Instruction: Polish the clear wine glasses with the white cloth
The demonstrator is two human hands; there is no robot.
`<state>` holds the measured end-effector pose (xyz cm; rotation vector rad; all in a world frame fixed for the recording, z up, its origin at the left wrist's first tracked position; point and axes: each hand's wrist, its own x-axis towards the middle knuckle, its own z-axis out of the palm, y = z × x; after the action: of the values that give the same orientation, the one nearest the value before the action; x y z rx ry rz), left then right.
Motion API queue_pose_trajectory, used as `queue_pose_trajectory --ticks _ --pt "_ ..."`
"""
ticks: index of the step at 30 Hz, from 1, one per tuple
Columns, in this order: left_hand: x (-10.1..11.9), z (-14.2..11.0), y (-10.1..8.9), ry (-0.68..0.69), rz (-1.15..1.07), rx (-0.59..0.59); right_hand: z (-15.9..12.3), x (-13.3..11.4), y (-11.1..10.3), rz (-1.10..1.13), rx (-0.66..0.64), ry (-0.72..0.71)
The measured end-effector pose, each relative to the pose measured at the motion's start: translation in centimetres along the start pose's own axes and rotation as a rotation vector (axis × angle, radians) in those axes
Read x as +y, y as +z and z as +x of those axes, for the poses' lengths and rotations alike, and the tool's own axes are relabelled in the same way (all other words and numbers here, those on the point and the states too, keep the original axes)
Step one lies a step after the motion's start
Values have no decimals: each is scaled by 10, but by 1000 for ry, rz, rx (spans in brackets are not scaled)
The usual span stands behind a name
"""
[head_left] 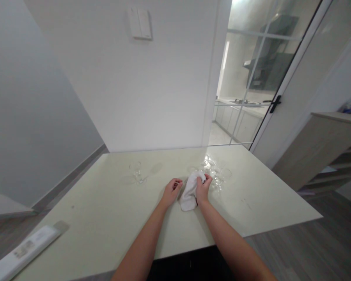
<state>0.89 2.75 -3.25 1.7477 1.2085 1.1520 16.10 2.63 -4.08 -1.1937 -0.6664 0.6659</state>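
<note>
My right hand point(203, 188) is closed on a white cloth point(189, 197), which hangs from the fingers down towards the tabletop. Just left of the cloth is my left hand point(172, 190), its fingers curled in a pinch; whatever may be between them is too small or too clear to make out. Close behind my right hand stands a cluster of clear glasses point(212, 168), bright with reflections and hard to tell apart. Farther left, a clear stemmed glass point(137, 171) stands by itself on the pale table point(105, 218).
A long white box or strip point(26, 251) lies at the table's left front corner. The far table edge meets a white wall point(158, 97) with a switch point(139, 23). To the right are a glazed door point(260, 78) and a wooden shelf unit point(324, 148).
</note>
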Motion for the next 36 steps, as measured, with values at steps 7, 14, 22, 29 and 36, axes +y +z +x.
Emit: queue_pose_trajectory --ticks 7,14,22,29,36 --pt "-1 1 0 5 8 -7 2 6 2 -33 -98 -9" --pt "1 0 0 7 11 -8 2 8 2 -46 -183 -12" --pt "-2 1 1 16 9 -1 2 7 2 -70 -170 1" --pt "-4 1 1 17 22 -3 1 2 3 -40 -174 -3" --pt "-3 1 1 24 32 -21 0 1 3 -27 -188 11"
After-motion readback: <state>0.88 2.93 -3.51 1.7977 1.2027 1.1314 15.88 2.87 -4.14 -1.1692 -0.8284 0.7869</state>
